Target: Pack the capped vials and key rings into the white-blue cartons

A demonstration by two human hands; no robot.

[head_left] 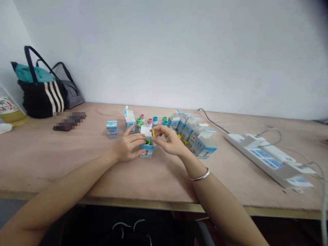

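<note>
My left hand (128,145) is wrapped round a small blue-and-white carton (147,150) standing on the table, its top flap open and a green cap (147,141) showing inside. Just above the carton's opening, my right hand (169,139) pinches a small yellow piece (153,133) between thumb and fingers. Behind the hands stand several small round caps, pink, green and blue (150,121). A row of open blue-and-white cartons (194,135) runs off to the right of my right hand. Two more cartons (112,129) stand to the left.
A white power strip (269,160) with plugs and cables lies at the right. A black striped bag (42,92) and a grey bag stand at the back left, beside a bottle (10,111). The table's front edge (153,204) runs below my forearms.
</note>
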